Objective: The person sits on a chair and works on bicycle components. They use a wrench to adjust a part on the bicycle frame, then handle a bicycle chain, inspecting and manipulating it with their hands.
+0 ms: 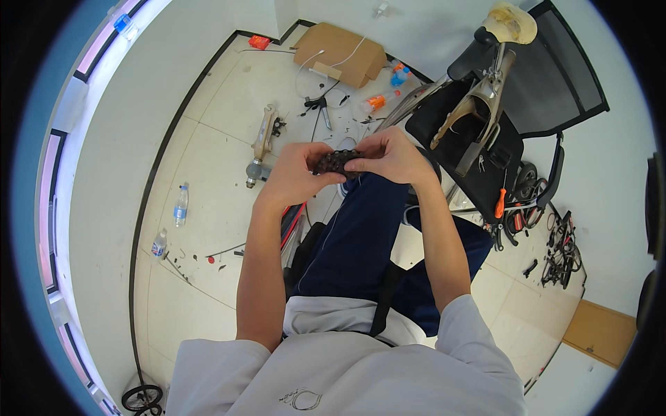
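Note:
Between my two hands is a dark, knobby lump (pixel 336 162) that looks like a bunched-up chain; its exact kind is hard to make out. My left hand (pixel 297 172) grips its left end, thumb along the near side. The fingers of my right hand (pixel 394 157) close on the other end, with the thumb pressed across its top. It is held above my dark blue trouser leg (pixel 361 222). Beyond my left hand, a metal frame piece (pixel 264 139) lies on the floor.
A black chair (pixel 513 149) at right carries a metal fork-like frame (pixel 489 90) and an orange-handled screwdriver (pixel 500 203). Black parts (pixel 562 249) are heaped beyond it. Ahead are a cardboard box (pixel 343 52), a black tool (pixel 319 104) and an orange-labelled bottle (pixel 378 102). Water bottles (pixel 181 206) are at left.

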`<state>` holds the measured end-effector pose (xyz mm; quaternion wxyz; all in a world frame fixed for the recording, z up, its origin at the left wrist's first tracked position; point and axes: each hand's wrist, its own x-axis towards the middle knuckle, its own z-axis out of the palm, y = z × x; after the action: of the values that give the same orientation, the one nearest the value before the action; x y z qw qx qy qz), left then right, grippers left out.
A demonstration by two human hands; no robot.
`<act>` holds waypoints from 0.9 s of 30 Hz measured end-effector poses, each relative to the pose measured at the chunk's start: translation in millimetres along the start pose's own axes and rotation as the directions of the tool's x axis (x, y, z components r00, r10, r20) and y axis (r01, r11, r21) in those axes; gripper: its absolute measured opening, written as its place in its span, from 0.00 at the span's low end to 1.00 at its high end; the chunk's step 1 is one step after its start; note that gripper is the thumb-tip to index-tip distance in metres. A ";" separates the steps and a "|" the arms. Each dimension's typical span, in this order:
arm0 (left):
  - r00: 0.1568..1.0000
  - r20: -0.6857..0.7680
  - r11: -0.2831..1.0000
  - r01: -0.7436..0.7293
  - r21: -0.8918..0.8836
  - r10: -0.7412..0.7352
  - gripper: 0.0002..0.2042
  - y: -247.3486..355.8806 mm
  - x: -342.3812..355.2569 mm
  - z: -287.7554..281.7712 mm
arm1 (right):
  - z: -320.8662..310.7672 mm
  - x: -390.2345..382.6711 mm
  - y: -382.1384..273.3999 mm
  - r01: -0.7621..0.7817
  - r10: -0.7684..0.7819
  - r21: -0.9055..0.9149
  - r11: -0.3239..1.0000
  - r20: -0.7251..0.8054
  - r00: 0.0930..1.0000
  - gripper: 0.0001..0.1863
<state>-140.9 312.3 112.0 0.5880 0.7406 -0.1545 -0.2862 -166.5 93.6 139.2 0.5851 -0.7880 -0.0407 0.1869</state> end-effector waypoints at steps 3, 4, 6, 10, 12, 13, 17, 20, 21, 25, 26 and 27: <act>0.998 -0.014 0.998 -0.063 0.028 0.063 0.16 -2.5 0.6 1.0 | -1.5 -0.7 7.5 0.007 -0.007 0.004 1.000 -0.022 1.000 0.09; 0.995 -0.022 0.995 -0.097 0.040 0.098 0.16 -3.5 0.9 1.9 | -2.4 -1.2 8.1 0.007 -0.007 0.009 1.000 -0.052 0.999 0.08; 0.988 -0.093 0.988 -0.130 -0.078 0.123 0.16 0.0 3.1 8.3 | -5.8 -3.7 9.6 0.004 -0.002 0.018 1.000 -0.118 0.993 0.08; 0.980 -0.171 0.950 -0.146 -0.277 0.101 0.15 0.9 6.0 3.6 | -7.6 -6.3 19.9 0.140 -0.073 0.233 0.962 -0.277 0.958 0.08; 0.982 -0.167 0.948 -0.136 -0.288 0.090 0.15 2.4 6.3 2.3 | -4.7 -7.1 22.4 0.191 -0.073 0.285 0.939 -0.377 0.923 0.08; 0.983 -0.165 0.947 -0.131 -0.294 0.085 0.15 3.3 6.5 2.1 | -1.5 -6.9 22.7 0.213 -0.088 0.281 0.936 -0.399 0.913 0.09; 0.974 -0.207 0.970 -0.131 -0.207 0.088 0.14 2.9 5.4 3.6 | 17.8 -5.0 19.9 0.266 -0.112 0.278 0.923 -0.466 0.878 0.09; 0.971 -0.224 0.957 -0.137 -0.257 0.079 0.12 -2.3 6.7 3.5 | 20.8 -3.8 24.2 0.257 -0.103 0.284 0.924 -0.463 0.880 0.09; 0.970 -0.233 0.952 -0.139 -0.273 0.075 0.12 -2.0 6.3 4.2 | 20.7 -3.7 25.5 0.250 -0.099 0.284 0.926 -0.456 0.885 0.09; 0.971 -0.224 0.970 -0.134 -0.205 0.087 0.11 -3.4 6.4 2.6 | 19.3 -8.7 18.6 0.155 -0.069 0.218 0.964 -0.358 0.931 0.10; 0.973 -0.209 0.978 -0.133 -0.162 0.098 0.11 -4.0 6.2 2.7 | 15.4 -8.4 16.4 0.120 -0.060 0.169 0.978 -0.322 0.945 0.11; 0.975 -0.194 0.984 -0.134 -0.118 0.109 0.10 -4.8 6.2 3.1 | 12.3 -8.0 13.0 0.085 -0.049 0.117 0.989 -0.285 0.957 0.11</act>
<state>-138.4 307.6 105.4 0.6634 0.7134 -0.1245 -0.1884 -180.1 98.5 126.0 0.6404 -0.7655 0.0284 0.0552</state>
